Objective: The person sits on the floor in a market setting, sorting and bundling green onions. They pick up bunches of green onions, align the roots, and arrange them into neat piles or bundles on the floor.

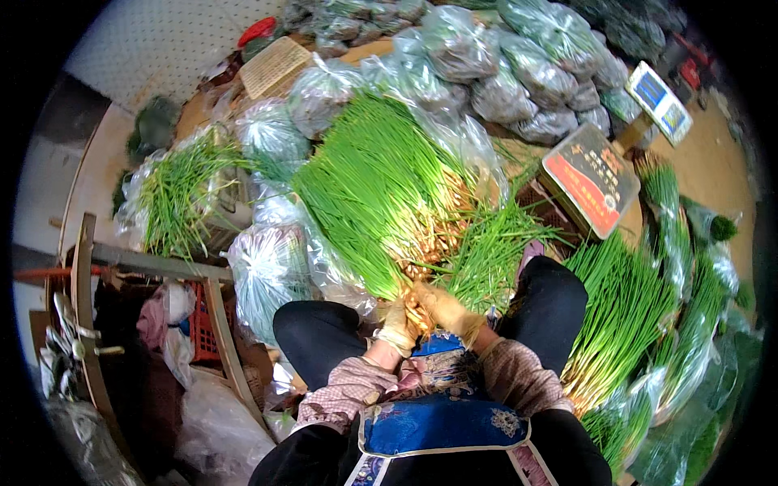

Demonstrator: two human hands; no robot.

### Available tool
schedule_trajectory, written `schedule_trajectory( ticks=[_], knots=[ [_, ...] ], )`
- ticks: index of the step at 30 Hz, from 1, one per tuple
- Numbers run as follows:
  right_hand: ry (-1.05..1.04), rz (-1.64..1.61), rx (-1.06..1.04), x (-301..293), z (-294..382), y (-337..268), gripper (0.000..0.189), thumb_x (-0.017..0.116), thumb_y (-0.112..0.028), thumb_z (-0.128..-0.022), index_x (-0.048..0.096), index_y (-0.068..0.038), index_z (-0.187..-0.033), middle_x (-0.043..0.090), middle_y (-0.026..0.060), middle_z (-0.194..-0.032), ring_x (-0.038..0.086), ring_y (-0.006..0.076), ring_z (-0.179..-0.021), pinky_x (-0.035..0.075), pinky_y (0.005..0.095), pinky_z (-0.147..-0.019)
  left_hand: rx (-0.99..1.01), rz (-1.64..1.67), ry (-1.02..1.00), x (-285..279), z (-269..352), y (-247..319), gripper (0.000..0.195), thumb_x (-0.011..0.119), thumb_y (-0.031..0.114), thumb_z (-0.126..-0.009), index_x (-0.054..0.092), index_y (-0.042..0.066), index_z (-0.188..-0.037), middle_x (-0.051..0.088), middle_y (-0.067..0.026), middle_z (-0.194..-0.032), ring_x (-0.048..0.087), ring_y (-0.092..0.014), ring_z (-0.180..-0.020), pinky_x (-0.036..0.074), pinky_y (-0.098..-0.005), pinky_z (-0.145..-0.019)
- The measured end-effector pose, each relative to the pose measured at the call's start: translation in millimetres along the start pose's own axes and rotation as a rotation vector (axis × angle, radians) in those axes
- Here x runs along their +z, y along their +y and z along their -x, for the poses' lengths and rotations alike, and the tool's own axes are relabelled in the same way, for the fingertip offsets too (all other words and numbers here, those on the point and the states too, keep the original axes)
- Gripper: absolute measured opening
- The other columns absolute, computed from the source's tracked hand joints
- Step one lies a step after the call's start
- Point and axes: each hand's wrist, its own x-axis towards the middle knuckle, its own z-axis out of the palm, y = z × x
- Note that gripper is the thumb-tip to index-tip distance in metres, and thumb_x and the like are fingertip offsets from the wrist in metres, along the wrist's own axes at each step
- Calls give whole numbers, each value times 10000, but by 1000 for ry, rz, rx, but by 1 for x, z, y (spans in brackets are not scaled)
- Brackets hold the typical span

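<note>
My left hand (pixel 396 323), in a beige glove, holds a small bunch of scallions (pixel 419 311) in front of my lap, its brown root ends towards me. My gloved right hand (pixel 448 307) closes its fingers on the same bunch from the other side; its fingertips are partly hidden among the stems. Just beyond my hands lies a large pile of scallions (pixel 371 182), green tops to the upper left and pale, brown-tipped bases to the right. Loose green leaves (pixel 498 255) are heaped beyond my right hand, between the pile and my right knee.
Stuffed clear plastic bags (pixel 462 45) are stacked at the back; another bag (pixel 270 273) stands by my left knee. A digital scale (pixel 591 181) is at right, beside more scallions (pixel 614 297). A wooden frame (pixel 225 340) stands at left, near a leaf-covered container (pixel 188 188).
</note>
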Motion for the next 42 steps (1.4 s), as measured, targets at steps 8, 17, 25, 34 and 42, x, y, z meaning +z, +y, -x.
schedule_trajectory(
  ticks=[8, 17, 25, 34, 42],
  knots=[
    [69, 141, -268, -11, 43, -99, 670, 533, -346, -862, 310, 13, -1382, 391, 224, -1380, 371, 308, -1293, 290, 337, -1060, 352, -214, -338, 40, 38, 15, 397, 482, 380, -931, 524, 65, -1168, 616, -80, -1001, 612, -219, -874, 526, -337, -767],
    [257, 249, -67, -5, 17, -81, 731, 651, -373, -807, 347, -28, -1375, 500, 226, -1279, 487, 326, -1190, 382, 325, -979, 412, -772, -182, 48, 2, 44, 347, 564, 247, -897, 539, 32, -1168, 618, -83, -1012, 591, -186, -869, 496, -314, -766],
    [111, -556, 187, 3, -43, 58, 320, 649, -140, -788, 558, 66, -1016, 635, 131, -826, 598, 214, -651, 479, 283, -552, 86, -676, 168, 2, -30, 26, 236, 570, 184, -848, 590, -25, -956, 617, -126, -802, 604, -239, -614, 501, -365, -504],
    [-155, -1263, 72, -58, 10, -6, 467, 471, -142, -855, 416, 112, -1243, 595, 226, -1105, 624, 205, -683, 511, 297, -517, 525, -809, 15, 44, -20, 50, 394, 594, 302, -886, 518, 31, -1162, 612, -103, -893, 635, -176, -692, 506, -283, -600],
    [-98, -1202, -2, -73, 7, -22, 404, 495, -69, -847, 458, 39, -1234, 599, 231, -1113, 569, 201, -550, 476, 268, -455, 498, -1174, 261, 64, -71, 102, 978, 601, 572, -786, 184, -54, -1411, 276, -276, -1424, 335, -343, -1308, 289, -345, -1071]
  ],
)
